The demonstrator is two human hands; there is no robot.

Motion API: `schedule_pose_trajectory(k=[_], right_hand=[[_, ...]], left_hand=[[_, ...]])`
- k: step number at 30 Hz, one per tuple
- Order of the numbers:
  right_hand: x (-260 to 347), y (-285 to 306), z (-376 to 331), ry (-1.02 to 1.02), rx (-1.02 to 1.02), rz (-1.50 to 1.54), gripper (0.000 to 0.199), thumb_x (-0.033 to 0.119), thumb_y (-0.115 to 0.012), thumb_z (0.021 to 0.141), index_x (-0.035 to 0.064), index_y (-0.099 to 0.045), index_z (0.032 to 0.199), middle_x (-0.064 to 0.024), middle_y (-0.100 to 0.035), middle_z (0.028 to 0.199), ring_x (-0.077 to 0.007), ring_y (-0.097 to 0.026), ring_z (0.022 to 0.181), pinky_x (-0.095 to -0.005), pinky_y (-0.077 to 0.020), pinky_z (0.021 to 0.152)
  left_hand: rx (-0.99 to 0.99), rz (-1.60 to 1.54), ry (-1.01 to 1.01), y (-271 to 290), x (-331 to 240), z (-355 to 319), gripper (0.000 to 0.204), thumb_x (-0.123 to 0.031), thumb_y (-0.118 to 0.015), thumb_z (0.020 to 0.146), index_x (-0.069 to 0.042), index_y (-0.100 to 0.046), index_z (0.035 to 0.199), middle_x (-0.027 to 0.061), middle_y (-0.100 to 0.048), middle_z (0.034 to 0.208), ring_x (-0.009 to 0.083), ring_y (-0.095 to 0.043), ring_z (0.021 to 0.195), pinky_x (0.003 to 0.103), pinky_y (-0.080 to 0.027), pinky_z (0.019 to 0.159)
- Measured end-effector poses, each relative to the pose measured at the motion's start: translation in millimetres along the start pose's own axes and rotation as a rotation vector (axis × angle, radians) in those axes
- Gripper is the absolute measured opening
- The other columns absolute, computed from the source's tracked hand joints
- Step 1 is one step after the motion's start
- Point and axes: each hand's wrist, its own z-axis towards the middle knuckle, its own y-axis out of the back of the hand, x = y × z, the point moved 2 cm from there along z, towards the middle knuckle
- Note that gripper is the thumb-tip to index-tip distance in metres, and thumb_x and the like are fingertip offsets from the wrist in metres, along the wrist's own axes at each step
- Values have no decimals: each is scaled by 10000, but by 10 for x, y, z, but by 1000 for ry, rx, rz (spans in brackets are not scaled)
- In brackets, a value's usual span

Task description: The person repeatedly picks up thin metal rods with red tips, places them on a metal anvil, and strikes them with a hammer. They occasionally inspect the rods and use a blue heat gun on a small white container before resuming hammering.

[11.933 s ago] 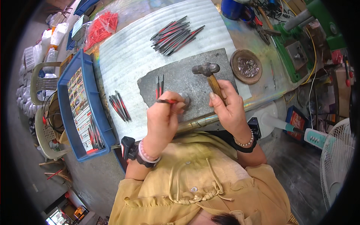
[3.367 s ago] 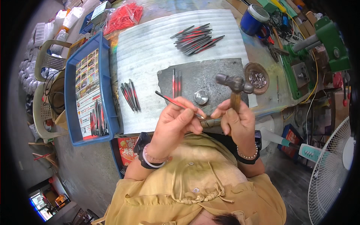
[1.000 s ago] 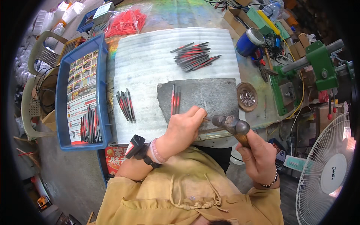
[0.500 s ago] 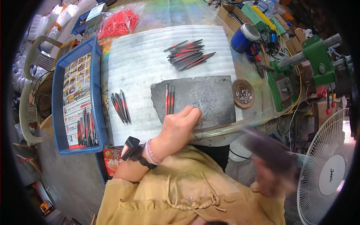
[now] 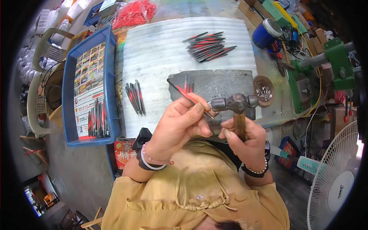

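Note:
Between the fingertips of my left hand is a slim black-and-red stick, tilted, with a pointed metal tip toward me. My right hand grips the wooden handle of a ball-peen hammer, its head raised close beside the stick. Both hands are above the near edge of a dark stone slab. Similar sticks lie on the slab, partly behind my left hand. A fanned group of sticks rests to the left, and a larger pile lies beyond the slab.
A white foam sheet covers the table. On the left stands a blue bin holding more sticks. Right of the slab are a round dish of small metal pieces, a blue mug, a green press and a fan.
My left hand has risen off the slab with a stick in its fingers. My right hand, blurred at the lower right before, has come in beside it with the hammer. The view has shifted slightly.

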Motion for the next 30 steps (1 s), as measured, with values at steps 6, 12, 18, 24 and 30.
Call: schedule_pose_trajectory(k=[6,12,18,24,30], right_hand=[[13,-223,144,-112,16,180,87,31,-608,860,-9,-620,936,-1,-639,734,-21,-528,610,-192,-422,551],[8,-275,213,-176,59,347,44,44,-598,864,27,-583,825,25,-587,696,-21,-500,609,-200,-417,553],[-112,-135,171,-210,-80,374,35,20,-567,887,11,-564,853,-23,-592,680,-27,-435,460,-201,-331,415],[-381,128,207,-136,-243,-43,119,46,-598,908,-11,-613,1012,-13,-635,754,-83,-606,712,-233,-482,644],[-588,235,286,-135,-259,-47,147,56,-604,906,-18,-615,1033,-30,-641,761,-68,-586,704,-227,-469,635]], left_hand=[[12,17,-39,13,34,-65,153,-147,-560,976,-25,-555,1068,96,-632,961,155,-666,742,272,-582,679],[9,58,-41,18,65,-76,171,-146,-512,995,11,-538,1057,139,-621,995,170,-672,698,292,-598,664],[-106,252,-41,55,-69,-115,177,-162,-547,978,11,-566,1013,128,-643,918,142,-626,617,237,-535,573],[-347,1177,-230,343,-400,-131,200,-134,-647,908,10,-608,1041,23,-635,758,67,-489,548,209,-395,491],[-387,1628,-375,407,-288,18,369,-85,-747,806,-15,-577,1126,92,-552,589,143,-500,498,283,-411,498]])
